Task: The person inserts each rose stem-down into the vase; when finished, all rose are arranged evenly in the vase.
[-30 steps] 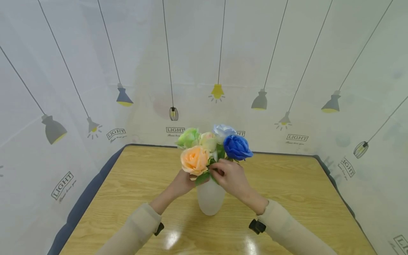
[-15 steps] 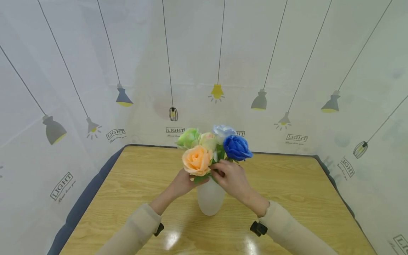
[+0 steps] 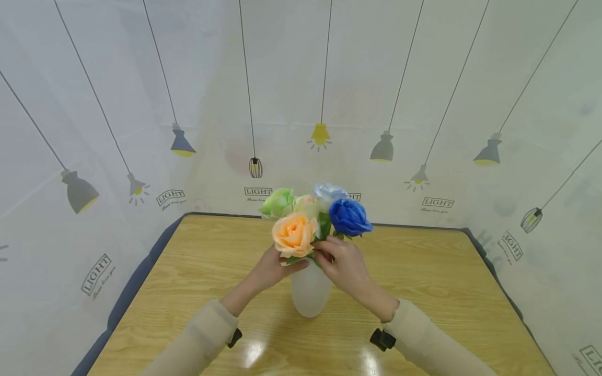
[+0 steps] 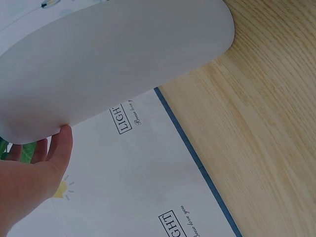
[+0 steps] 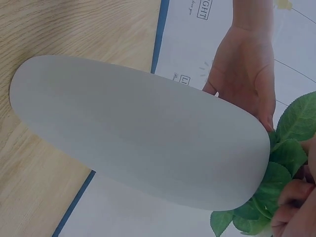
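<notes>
A white frosted vase (image 3: 311, 292) stands upright on the table, filled with artificial roses. My left hand (image 3: 273, 269) holds the vase near its mouth, thumb at the rim; the right wrist view shows that left hand (image 5: 244, 74) behind the vase (image 5: 138, 128). Just right of the peach rose (image 3: 294, 235), my right hand (image 3: 345, 263) pinches in under the bloom at its stem, which the hand and petals hide. Green leaves (image 5: 271, 185) spill over the rim beside the curled right fingers (image 5: 291, 197). Around it are a blue rose (image 3: 350, 218), a pale blue rose (image 3: 331, 194), a cream rose (image 3: 307, 206) and a green rose (image 3: 278, 203).
The wooden table (image 3: 197, 266) extends around the vase, with a dark blue edge (image 3: 141, 271) along its sides. Behind it hangs a white backdrop (image 3: 282, 94) printed with pendant lamps and lettering. Black wrist straps (image 3: 382, 339) sit at the sleeve cuffs.
The peach rose has shifted slightly right and up, partly covering the leaves by it. My right hand has shifted slightly right; the left hand and vase stay in place.
</notes>
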Demonstrator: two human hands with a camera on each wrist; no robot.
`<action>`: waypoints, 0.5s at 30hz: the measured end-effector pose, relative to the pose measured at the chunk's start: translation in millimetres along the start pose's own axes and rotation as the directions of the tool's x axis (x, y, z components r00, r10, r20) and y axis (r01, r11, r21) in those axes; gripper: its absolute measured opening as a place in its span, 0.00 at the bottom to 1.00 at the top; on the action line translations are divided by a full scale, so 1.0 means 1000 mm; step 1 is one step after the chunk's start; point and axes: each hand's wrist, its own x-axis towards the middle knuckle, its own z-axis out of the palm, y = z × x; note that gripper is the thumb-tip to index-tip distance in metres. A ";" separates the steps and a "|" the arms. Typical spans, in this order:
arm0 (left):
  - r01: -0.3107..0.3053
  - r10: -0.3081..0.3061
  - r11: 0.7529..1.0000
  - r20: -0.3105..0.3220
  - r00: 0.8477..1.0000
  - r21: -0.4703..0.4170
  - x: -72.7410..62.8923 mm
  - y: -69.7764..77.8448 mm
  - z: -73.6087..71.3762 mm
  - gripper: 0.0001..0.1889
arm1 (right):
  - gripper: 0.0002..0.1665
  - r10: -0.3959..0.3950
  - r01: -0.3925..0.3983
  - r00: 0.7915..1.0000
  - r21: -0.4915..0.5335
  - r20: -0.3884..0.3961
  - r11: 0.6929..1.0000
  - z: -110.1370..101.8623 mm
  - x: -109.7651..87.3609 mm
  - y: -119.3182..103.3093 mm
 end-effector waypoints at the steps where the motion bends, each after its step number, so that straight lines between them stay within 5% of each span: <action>1: -0.001 0.001 1.000 -0.001 1.000 0.004 0.000 0.000 0.000 0.34 | 0.05 -0.003 0.003 1.000 0.010 -0.004 1.000 0.000 0.000 0.000; 8: -0.012 0.012 1.000 0.000 1.000 0.003 -0.001 0.001 0.001 0.35 | 0.04 -0.020 0.035 0.996 0.170 -0.088 0.985 -0.009 -0.004 0.000; 15: -0.015 0.015 0.999 0.007 1.000 0.045 -0.003 -0.009 0.000 0.36 | 0.11 -0.147 0.210 0.963 0.287 -0.226 0.935 -0.029 -0.016 0.012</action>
